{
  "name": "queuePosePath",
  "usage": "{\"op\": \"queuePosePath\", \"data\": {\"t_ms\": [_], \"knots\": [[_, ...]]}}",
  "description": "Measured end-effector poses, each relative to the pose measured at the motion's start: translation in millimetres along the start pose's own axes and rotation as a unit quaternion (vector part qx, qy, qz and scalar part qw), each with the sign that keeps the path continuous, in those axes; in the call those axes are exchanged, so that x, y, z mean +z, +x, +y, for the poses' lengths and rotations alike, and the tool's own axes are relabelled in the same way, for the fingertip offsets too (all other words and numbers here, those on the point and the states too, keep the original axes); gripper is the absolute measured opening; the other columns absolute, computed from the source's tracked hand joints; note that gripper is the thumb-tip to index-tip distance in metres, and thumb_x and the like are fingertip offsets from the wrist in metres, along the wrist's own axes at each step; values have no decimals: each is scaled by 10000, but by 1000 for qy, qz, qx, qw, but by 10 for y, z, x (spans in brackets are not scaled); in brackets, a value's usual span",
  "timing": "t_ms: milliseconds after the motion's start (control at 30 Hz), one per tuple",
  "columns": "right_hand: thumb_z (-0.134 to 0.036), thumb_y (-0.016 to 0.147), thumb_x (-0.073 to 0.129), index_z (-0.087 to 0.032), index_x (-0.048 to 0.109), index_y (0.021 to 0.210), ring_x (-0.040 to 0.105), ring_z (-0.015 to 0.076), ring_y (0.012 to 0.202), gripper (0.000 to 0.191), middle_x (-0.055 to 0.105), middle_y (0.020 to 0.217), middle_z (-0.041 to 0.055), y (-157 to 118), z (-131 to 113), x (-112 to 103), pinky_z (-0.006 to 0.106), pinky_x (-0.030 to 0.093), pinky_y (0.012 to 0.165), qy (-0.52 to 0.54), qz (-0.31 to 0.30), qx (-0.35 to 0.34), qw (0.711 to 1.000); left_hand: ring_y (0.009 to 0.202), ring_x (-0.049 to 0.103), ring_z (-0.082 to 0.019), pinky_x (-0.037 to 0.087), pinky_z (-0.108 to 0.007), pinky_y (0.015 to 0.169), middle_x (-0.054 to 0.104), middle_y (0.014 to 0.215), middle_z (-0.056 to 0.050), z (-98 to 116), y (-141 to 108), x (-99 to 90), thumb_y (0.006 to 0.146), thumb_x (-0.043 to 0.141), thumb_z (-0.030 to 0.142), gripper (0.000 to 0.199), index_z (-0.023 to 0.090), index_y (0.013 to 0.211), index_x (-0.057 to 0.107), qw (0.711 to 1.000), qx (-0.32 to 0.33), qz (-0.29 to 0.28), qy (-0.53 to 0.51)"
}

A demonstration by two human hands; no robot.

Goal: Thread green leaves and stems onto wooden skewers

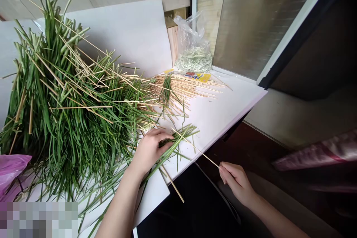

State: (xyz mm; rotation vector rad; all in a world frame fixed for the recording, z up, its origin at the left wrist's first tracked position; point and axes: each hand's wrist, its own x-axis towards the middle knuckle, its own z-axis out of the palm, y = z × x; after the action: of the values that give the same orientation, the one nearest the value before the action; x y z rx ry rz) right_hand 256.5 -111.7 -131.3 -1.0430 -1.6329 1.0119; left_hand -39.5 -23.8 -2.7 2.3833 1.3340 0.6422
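Note:
My left hand (pixel 150 148) is closed around a small bunch of garlic chives (pixel 187 131), with the cut stems pointing right and the long leaves trailing toward the lower left. Between thumb and fingers, my right hand (pixel 235 180) pinches the near end of a thin bamboo skewer (pixel 205 156). The skewer slants up to the left, and its far end lies at the stems of the bunch. Whether it pierces them I cannot tell. To the left rises a big heap of chives (pixel 83 134) with loose skewers strewn over it.
Behind my left hand many bamboo skewers (pixel 186 91) lie fanned out, with dark green chives (pixel 166 88) across them. A clear plastic bag (pixel 193 57) of pale green pieces stands at the back. A purple bag (pixel 12 173) sits at left. The white table's edge (pixel 217 135) runs diagonally.

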Motion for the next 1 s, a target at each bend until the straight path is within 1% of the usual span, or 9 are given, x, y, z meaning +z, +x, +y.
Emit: {"op": "queuePosePath", "data": {"t_ms": [133, 267, 333, 400, 467, 533, 600, 700, 1000], "knots": [[-330, 1092, 379, -229, 376, 633, 420, 130, 514, 470, 428, 579, -29, -2, 9, -2, 268, 340, 509, 0, -3, 3, 1000, 943, 660, -229, 495, -369, 878, 738, 997, -56, -18, 0, 9, 919, 668, 231, 95, 235, 951, 757, 1000, -2, -4, 18], [-338, 1092, 376, -231, 360, 634, 403, 131, 513, 471, 409, 577, -32, -14, 18, -4, 272, 329, 506, -1, -6, 7, 1000, 930, 661, -217, 485, -360, 888, 742, 973, -40, -7, -4, -29, 902, 661, 214, 76, 228, 919, 735, 1000, -13, -1, 4], [-337, 1092, 373, -233, 349, 637, 391, 131, 512, 468, 401, 577, -34, -16, 20, -4, 274, 323, 505, -2, -7, 9, 1000, 882, 660, -200, 490, -333, 835, 744, 968, -31, -6, -13, -49, 895, 653, 228, 76, 226, 925, 724, 999, -37, 22, -11], [-335, 1092, 372, -233, 343, 640, 385, 130, 513, 465, 399, 579, -35, -15, 19, -4, 275, 319, 505, -4, -11, 10, 1000, 826, 658, -181, 484, -297, 741, 744, 947, -24, -8, -23, -65, 888, 650, 253, 91, 220, 943, 714, 995, -73, 52, -36], [-334, 1091, 376, -233, 343, 640, 382, 129, 514, 463, 398, 581, -35, -12, 15, -3, 276, 314, 507, -7, -16, 11, 1000, 771, 650, -165, 456, -267, 647, 740, 906, -18, -14, -29, -73, 886, 647, 284, 127, 213, 971, 708, 988, -108, 81, -71], [-331, 1089, 379, -231, 345, 638, 380, 128, 514, 464, 398, 582, -35, -11, 12, -1, 277, 309, 509, -10, -24, 11, 1000, 729, 630, -153, 434, -253, 601, 732, 871, -14, -23, -29, -74, 887, 647, 312, 165, 209, 999, 709, 980, -130, 105, -110], [-329, 1089, 377, -229, 346, 635, 382, 127, 514, 466, 401, 582, -35, -12, 10, 1, 279, 305, 511, -11, -32, 10, 999, 722, 617, -148, 447, -250, 619, 732, 875, -16, -34, -26, -69, 886, 655, 331, 200, 205, 1029, 715, 971, -137, 128, -145], [-328, 1090, 372, -228, 349, 635, 384, 127, 513, 467, 404, 584, -34, -18, 11, 0, 280, 303, 511, -11, -38, 10, 999, 774, 636, -155, 484, -263, 703, 747, 929, -31, -53, -25, -56, 881, 675, 344, 230, 202, 1051, 735, 964, -137, 142, -178], [-344, 1092, 369, -232, 352, 636, 389, 130, 510, 470, 411, 579, -31, -25, 17, 0, 279, 314, 506, -4, -19, 11, 1000, 864, 687, -193, 513, -304, 795, 781, 1017, -54, -33, -8, -30, 861, 704, 358, 222, 199, 997, 780, 960, -144, 134, -200]]}}
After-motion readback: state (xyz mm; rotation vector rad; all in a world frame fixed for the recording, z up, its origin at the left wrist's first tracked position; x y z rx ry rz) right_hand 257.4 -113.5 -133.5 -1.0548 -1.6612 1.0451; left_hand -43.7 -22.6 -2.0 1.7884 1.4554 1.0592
